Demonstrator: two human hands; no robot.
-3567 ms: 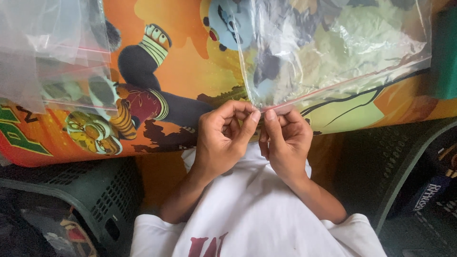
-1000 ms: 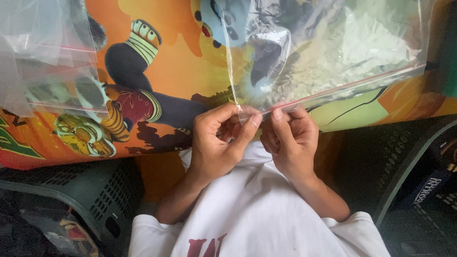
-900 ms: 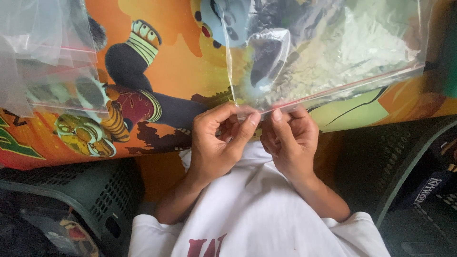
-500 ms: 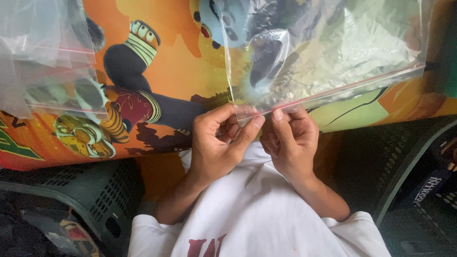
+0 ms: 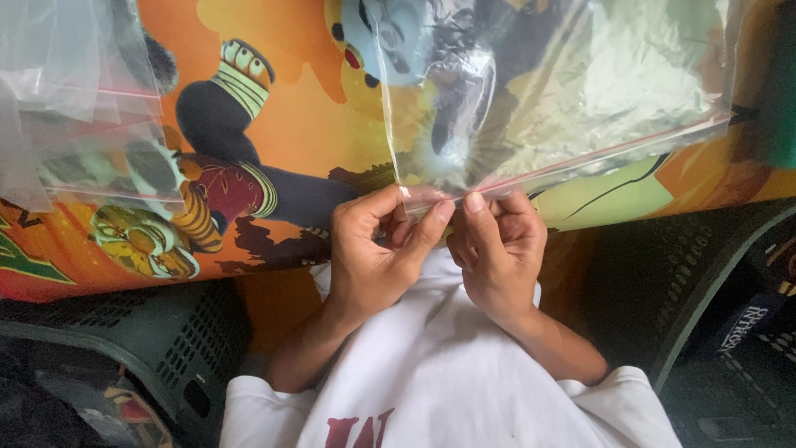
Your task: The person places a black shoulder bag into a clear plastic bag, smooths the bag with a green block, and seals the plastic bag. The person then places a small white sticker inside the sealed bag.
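Bright orange cartoon-printed cloth is covering the surface ahead, with dark plastic crates sitting below it, one at the left and one at the right.

Both hands are pinching the near corner of a clear zip bag, which is lying on the cloth at upper right, its red seal strip running from the fingers up toward the right. The left hand is pressing thumb and forefinger together on the bag's corner; the right hand is pinching the strip just beside it, fingers curled shut on the plastic.

Compared with a few seconds ago, the bag is sitting a little lower and flatter, and its left edge is standing nearer the left thumb; over the last second the hands are hardly shifting at all. By my judgement the fingers are working the seal at that corner, with the rest of the strip not yet dealt with.

Counting: two hands, one bag in hand, a loose pile of more clear bags at upper left, too overlapped to number, and two crates.
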